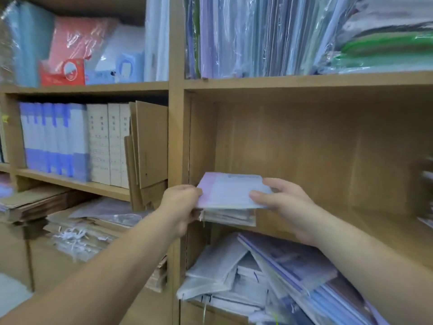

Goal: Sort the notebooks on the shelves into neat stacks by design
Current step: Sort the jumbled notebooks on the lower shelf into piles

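A small stack of notebooks (pixel 228 193) with a pale blue and pink top cover is held level at the front left of the wooden shelf compartment (pixel 328 148). My left hand (pixel 180 205) grips the stack's left edge. My right hand (pixel 278 200) holds its right side, thumb on the top cover. On the shelf below lies a loose, tilted pile of notebooks (pixel 281 273) in plastic wrap, purple and white.
The upright divider (pixel 178 137) stands just left of the stack. Blue and white binders (pixel 70 139) and folded cardboard (pixel 147 148) fill the left bay. Wrapped folders (pixel 269 36) stand on the shelf above. More items show blurred at the right edge (pixel 425 184).
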Demonstrator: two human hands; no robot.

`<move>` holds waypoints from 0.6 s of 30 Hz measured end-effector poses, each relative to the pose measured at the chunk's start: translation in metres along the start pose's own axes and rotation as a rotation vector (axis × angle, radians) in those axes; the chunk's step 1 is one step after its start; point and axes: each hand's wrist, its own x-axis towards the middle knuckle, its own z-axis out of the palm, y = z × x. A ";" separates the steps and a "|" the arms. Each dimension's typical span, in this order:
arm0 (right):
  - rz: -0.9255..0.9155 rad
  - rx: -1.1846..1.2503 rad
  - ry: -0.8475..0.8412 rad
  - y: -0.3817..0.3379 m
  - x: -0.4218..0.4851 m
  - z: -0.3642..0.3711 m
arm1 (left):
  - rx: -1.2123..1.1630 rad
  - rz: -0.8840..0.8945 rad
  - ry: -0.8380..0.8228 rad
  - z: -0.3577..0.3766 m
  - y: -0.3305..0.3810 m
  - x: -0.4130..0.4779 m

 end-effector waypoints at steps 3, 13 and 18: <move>0.026 -0.181 -0.020 0.033 0.018 0.014 | 0.090 -0.020 0.087 -0.005 -0.012 0.016; -0.164 -0.501 0.181 0.060 0.049 0.039 | 0.684 0.350 0.132 -0.027 -0.051 0.056; -0.404 -0.538 0.276 0.066 0.022 0.013 | 0.734 0.575 0.223 -0.004 -0.072 0.016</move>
